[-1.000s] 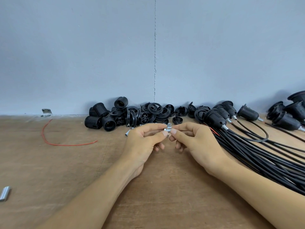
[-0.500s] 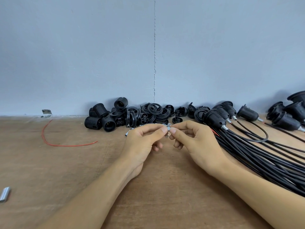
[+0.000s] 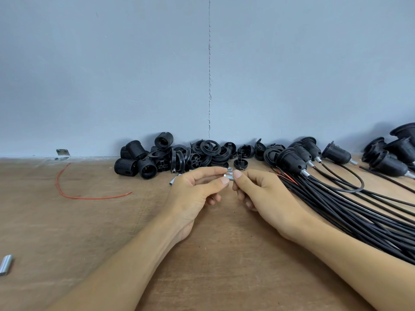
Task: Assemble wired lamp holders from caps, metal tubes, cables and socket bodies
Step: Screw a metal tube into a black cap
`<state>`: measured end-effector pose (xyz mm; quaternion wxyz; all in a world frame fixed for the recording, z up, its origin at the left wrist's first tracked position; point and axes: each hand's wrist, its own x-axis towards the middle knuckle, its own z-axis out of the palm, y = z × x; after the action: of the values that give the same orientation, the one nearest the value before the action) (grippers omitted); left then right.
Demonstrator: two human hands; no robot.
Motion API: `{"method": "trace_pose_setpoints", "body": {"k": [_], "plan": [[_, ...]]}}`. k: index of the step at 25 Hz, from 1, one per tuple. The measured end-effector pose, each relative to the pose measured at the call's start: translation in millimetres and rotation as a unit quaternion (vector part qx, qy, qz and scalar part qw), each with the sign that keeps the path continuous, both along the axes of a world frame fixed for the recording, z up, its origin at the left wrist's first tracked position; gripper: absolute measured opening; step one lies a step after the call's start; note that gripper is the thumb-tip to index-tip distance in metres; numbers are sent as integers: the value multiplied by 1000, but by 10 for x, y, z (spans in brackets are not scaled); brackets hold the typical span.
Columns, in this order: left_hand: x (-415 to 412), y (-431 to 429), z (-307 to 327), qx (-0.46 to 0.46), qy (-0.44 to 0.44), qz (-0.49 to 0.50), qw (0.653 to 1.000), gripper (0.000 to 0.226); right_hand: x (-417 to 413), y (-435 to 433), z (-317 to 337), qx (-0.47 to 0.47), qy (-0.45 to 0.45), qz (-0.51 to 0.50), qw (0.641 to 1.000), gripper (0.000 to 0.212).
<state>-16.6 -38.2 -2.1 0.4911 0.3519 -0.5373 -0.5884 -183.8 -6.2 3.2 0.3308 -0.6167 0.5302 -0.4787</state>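
Since half a second ago, hardly anything has been moved: both hands have been kept together at the same spot above the middle of the tabletop (image 3: 67, 232), and only the fingertips have been lowered a little. A short metal tube (image 3: 228, 176) is held level between them. It is pinched by the thumb and forefinger of the left hand (image 3: 193, 194) at one end and met by the thumb and forefinger of the right hand (image 3: 267, 198) at the other, with the remaining fingers of both hands curled under. A second metal piece (image 3: 229, 169), seen end-on, is pressed just above the tube; which hand grips it cannot be told.

Two more tubes (image 3: 172, 181) are partly hidden behind the left hand. Black socket bodies (image 3: 137, 163) are piled against the wall (image 3: 134, 75), with caps and rings (image 3: 208, 151) heaped beside them. To the right, finished lamp holders (image 3: 292, 161) are laid in a row, and their black cables (image 3: 336, 205) are spread across the tabletop near the right wrist. A red wire (image 3: 89, 197) is curved at the left, a metal bracket (image 3: 62, 153) is set by the wall, and a loose tube (image 3: 6, 264) lies at the left edge.
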Motion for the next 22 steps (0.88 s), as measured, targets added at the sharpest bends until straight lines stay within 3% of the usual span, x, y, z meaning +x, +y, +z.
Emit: {"method": "trace_pose_setpoints", "body": {"k": [8, 13, 17, 22], "plan": [[-10, -2, -5, 8, -14, 15, 1000, 10, -28, 29, 15, -64, 58, -21, 996, 3], [-2, 7, 3, 7, 3, 15, 1000, 11, -6, 45, -1, -69, 71, -50, 994, 19], [-13, 21, 7, -7, -1, 4, 1000, 18, 49, 22, -5, 17, -45, -35, 998, 39], [-16, 22, 12, -15, 1, -16, 1000, 22, 54, -5, 37, 113, -190, 34, 975, 44]]}}
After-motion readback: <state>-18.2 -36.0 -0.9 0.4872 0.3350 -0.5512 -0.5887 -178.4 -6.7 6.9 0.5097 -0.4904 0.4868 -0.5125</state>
